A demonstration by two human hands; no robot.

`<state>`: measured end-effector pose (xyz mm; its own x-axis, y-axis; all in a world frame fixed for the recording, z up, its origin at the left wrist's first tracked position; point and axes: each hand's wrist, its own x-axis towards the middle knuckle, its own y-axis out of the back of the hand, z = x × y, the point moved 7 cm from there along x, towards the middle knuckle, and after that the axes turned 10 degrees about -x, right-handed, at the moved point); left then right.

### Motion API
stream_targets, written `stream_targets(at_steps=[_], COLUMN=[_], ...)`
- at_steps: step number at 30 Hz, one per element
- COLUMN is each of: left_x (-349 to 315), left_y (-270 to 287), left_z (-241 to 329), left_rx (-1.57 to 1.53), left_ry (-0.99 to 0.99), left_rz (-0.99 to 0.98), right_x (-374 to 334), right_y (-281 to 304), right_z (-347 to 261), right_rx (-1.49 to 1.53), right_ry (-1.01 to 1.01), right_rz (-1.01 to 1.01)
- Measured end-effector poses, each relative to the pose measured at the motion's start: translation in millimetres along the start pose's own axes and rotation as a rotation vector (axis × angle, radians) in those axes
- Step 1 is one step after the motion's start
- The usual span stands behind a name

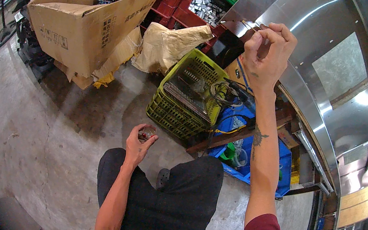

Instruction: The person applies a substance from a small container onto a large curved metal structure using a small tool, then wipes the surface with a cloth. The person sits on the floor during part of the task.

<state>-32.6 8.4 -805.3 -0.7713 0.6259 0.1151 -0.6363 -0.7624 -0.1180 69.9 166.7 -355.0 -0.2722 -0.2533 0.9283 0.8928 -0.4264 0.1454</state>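
My right hand (267, 56) is raised at the upper right, in front of shiny sheet metal (312, 20). Its fingers are bent into a pinch, and a thin light-brown strip (248, 26) shows by the fingertips; whether they grip it I cannot tell. Low over my lap, my left hand (137, 146) curls its thumb and fingers around a small clear object with red bits (146, 134). Just beyond that hand stands a yellow-green plastic crate (173, 109) with flat dark pieces and a coiled cable (221, 93) in it.
A large open cardboard box (70, 35) stands at the left, beside a crumpled brown paper sack (167, 47). Blue bins (244, 170) with green and white items sit right of the crate. Red crates (181, 13) with metal pieces are stacked behind. Concrete floor (64, 164) spreads left of my knees.
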Motion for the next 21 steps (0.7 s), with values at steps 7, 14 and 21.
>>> stream_targets(at_steps=[7,14,21], left_x=[-1,-1,0], left_y=[2,3,3], left_z=[5,7,7], left_rx=[-0.027,-0.022,-0.009], left_ry=[-0.001,0.019,0.015], left_rz=[0.020,0.023,0.015], right_x=[0,-4,-2], right_y=[-8,-12,-12], right_z=[-7,-5,-7], right_rx=[-0.007,0.055,-0.019], right_ry=[0.025,-0.066,0.017], right_rz=[-0.068,-0.115,-0.087])
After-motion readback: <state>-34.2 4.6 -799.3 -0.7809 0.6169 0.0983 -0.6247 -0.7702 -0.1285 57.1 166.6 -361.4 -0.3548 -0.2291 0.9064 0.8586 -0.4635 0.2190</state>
